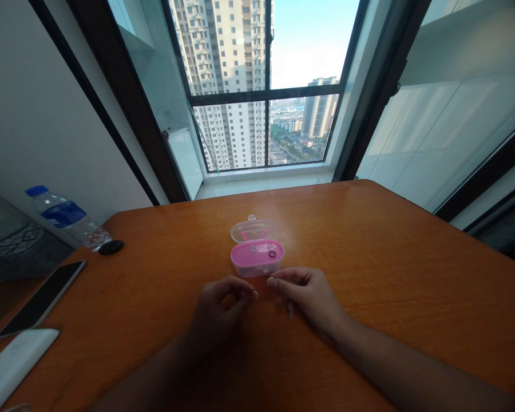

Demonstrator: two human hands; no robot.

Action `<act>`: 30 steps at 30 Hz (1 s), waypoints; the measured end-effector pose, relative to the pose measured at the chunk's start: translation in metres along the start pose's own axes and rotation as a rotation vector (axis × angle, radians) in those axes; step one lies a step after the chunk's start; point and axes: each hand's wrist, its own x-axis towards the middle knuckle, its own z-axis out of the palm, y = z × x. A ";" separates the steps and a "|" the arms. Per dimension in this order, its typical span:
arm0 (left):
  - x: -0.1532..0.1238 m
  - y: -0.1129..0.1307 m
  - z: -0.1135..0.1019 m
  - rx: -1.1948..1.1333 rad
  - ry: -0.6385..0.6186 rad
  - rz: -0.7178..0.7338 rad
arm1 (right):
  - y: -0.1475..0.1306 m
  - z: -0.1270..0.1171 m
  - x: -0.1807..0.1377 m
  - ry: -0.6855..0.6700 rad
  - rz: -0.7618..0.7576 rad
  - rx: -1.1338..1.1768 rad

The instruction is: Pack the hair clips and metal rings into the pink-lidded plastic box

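Observation:
A small pink case [256, 258] with its clear lid [253, 229] flipped open stands on the wooden table [369, 257], a tiny dark ring visible inside it. Just in front of the case, my left hand [221, 312] rests on the table with fingers curled, thumb and forefinger pinched together. My right hand [306, 294] lies beside it, fingers also curled inward in a pinch. The fingertips of both hands nearly meet below the case. Whatever they pinch is too small to make out.
A water bottle with a blue cap [64, 218] lies at the table's far left, next to a small black round object [110, 247]. A dark phone [43, 297] and a white flat object [15, 366] lie along the left edge. A large window is beyond the table.

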 end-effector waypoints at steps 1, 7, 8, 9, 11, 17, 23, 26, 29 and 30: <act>0.000 0.000 -0.001 0.009 0.000 -0.008 | -0.001 -0.001 0.001 -0.001 0.020 -0.012; 0.003 -0.002 -0.002 -0.116 0.105 -0.190 | 0.001 -0.008 0.006 -0.039 0.091 -0.002; 0.003 -0.003 -0.002 -0.160 0.114 -0.214 | 0.002 -0.008 0.006 -0.040 0.094 0.004; 0.003 -0.004 -0.002 -0.202 0.121 -0.231 | 0.003 -0.008 0.007 -0.039 0.094 0.010; 0.004 -0.005 -0.002 -0.266 0.127 -0.251 | 0.004 -0.008 0.007 -0.039 0.095 0.021; 0.006 -0.004 -0.004 -0.289 0.157 -0.270 | -0.001 -0.005 0.004 -0.079 0.106 0.005; 0.007 -0.005 -0.006 -0.232 0.146 -0.240 | -0.002 -0.005 0.003 -0.115 0.071 -0.062; 0.005 -0.006 -0.005 -0.180 0.117 -0.177 | -0.001 -0.004 0.000 -0.166 0.038 -0.151; 0.003 -0.005 -0.004 -0.145 0.036 -0.084 | 0.001 -0.002 -0.004 -0.208 0.022 -0.255; 0.002 -0.004 -0.003 -0.136 0.001 -0.055 | 0.002 -0.002 -0.005 -0.211 0.014 -0.284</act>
